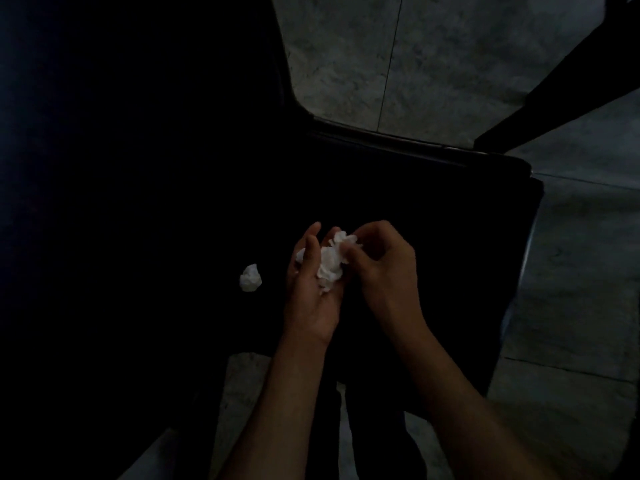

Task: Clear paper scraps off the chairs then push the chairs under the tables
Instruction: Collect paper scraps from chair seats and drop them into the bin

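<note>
Resting in the cupped palm of the left hand [311, 289] is a loose wad of crumpled white paper scraps [330, 268], with the right hand [384, 268] pinching its upper edge between thumb and fingertips, as if pressing another piece into the pile. The left hand is open, palm up, fingers only slightly curled, so it cradles the paper and does not clamp it; the right hand is partly closed, gripping the top of the wad. Both hands hover above the dark chair seat [415, 209], which fills the middle of the view and is very dimly lit.

One more crumpled scrap [250, 278] lies alone on the seat, to the left of the left hand and apart from it.

The likely trouble is spillage. The wad looks light and springy, and the open palm gives it little hold, so if the right hand lets go to reach for the stray scrap, pieces could slide off onto the seat or onto the pale tiled floor [571, 271] beside the chair. Closing the left hand fingers first would probably prevent that. The darkness is a second risk: small bits on the black seat could be missed, and whether others lie in the shadowed left part cannot be told.
</note>
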{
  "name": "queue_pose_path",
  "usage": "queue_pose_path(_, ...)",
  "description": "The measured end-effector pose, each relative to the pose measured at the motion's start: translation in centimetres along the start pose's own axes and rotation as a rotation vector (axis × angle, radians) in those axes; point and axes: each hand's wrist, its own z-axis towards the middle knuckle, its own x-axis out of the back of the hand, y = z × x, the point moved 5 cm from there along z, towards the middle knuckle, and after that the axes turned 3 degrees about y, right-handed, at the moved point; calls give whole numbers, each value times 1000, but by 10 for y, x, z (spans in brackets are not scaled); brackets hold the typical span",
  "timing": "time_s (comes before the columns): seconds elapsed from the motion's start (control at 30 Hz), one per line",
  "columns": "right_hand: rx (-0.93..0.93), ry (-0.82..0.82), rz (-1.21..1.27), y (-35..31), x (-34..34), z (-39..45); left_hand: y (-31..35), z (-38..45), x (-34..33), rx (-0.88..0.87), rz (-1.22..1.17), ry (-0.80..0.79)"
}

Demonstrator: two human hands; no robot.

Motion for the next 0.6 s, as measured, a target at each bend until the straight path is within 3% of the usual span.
queue_pose_path(0.13,-23,-21,66,7,-21,-14,-6,-13,11,-19,10,-49)
queue_pose_path(0.23,42,-67,-32,17,-33,-23,-8,-23,24,-44,41,-20)
queue_pose_path(0.33,207,-82,-209,18,-37,-35,-4,-29,37,-81,79,56)
queue_pose_path(0.4,219,-126,-275,21,-40,-43,1,-32,45,-96,86,141)
queue_pose_path(0.6,287,-425,-197,13,-62,-73,25,-38,70,-201,209,359)
